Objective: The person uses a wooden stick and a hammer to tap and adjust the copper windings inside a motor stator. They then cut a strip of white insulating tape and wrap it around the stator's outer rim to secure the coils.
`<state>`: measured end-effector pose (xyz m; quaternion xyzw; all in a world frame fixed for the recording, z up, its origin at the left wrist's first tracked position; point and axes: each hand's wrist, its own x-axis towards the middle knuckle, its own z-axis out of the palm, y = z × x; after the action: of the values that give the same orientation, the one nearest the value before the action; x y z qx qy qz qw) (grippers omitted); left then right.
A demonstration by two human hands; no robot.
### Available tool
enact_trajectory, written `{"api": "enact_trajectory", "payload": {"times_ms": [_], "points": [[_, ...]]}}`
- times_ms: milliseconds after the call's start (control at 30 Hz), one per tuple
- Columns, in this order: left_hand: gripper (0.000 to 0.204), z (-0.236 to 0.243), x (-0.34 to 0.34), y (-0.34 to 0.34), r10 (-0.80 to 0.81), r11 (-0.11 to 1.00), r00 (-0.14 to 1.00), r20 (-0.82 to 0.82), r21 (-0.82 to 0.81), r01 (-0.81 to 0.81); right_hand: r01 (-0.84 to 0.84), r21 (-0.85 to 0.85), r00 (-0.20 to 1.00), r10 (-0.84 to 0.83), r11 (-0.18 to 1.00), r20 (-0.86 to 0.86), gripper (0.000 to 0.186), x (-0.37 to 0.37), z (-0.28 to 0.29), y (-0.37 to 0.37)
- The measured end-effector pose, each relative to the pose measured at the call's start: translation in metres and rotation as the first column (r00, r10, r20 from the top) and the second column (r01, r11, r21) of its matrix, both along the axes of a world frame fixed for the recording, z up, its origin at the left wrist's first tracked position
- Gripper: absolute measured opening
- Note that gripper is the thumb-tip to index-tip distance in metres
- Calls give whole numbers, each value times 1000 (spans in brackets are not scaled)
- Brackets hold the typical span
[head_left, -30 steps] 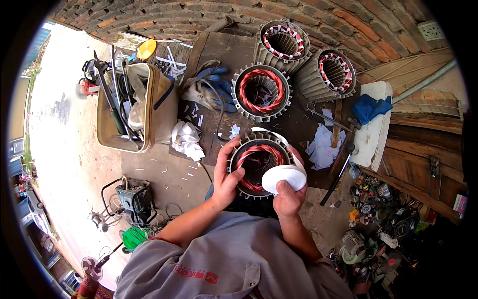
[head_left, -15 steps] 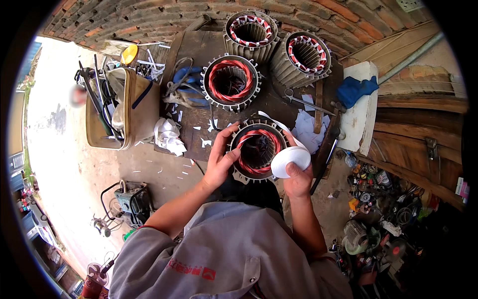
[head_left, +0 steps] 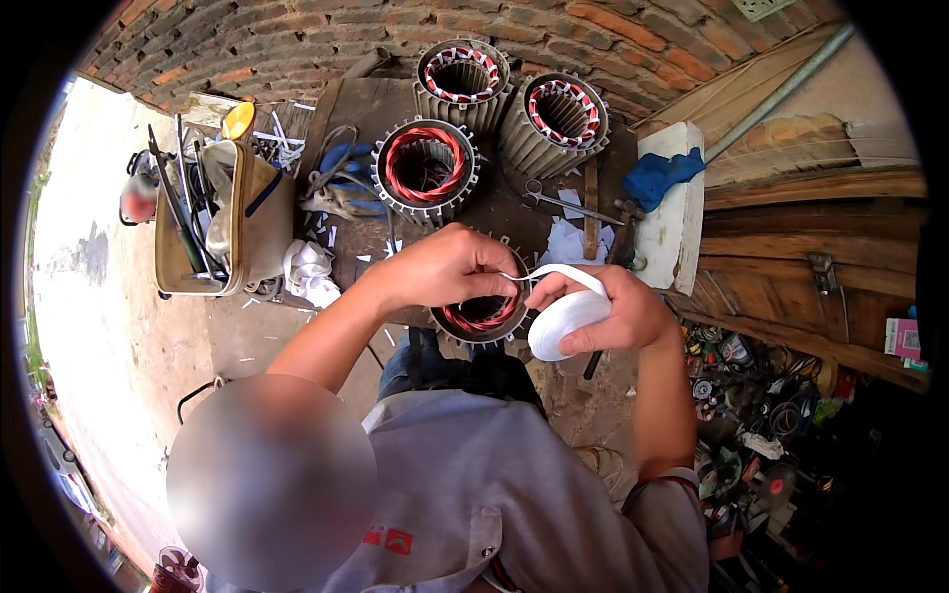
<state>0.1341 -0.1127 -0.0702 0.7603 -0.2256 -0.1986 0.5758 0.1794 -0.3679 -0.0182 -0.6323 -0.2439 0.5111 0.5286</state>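
Item one: a white roll of flat woven tape [head_left: 565, 322], clamped in our right hand [head_left: 611, 314], fingers wrapped round its rim and thumb over the top; it sits just beside the right rim of a ribbed grey motor stator with red copper windings [head_left: 481, 318], which stands at the near edge of the dark wooden workbench [head_left: 356, 242]. A loose tail of the white tape [head_left: 554, 274] arcs from the roll toward our left hand [head_left: 447, 269], whose fingertips are pinched together on its free end over the stator's bore. We judge the tape light, soft and limp, so it wants holding by the roll's edges with the tail kept taut; the stator looks heavy and rigid, its windings easily nicked, best gripped by the outer fins. Further stock: three similar finned stators [head_left: 427, 166] toward the far edge by the red brick wall [head_left: 297, 40]; a tan open tool bag [head_left: 213, 222] off the bench's left edge; steel scissors [head_left: 554, 198] and white paper scraps [head_left: 573, 239] right of centre; a blue cloth [head_left: 660, 174] on a white block.
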Motion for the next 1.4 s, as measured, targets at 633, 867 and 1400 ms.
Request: {"api": "enact_trajectory", "payload": {"times_ms": [633, 867, 1400], "points": [[24, -92, -66, 53, 684, 614, 402, -608, 183, -768, 213, -679, 752, 325, 702, 573, 31, 12, -93, -11], [23, -105, -82, 50, 625, 632, 415, -662, 116, -766, 410, -556, 509, 325, 723, 797, 22, -97, -125, -33], [17, -181, -86, 66, 4, 584, 518, -855, -418, -695, -224, -832, 362, 836, 507, 412, 17, -122, -70, 229]]}}
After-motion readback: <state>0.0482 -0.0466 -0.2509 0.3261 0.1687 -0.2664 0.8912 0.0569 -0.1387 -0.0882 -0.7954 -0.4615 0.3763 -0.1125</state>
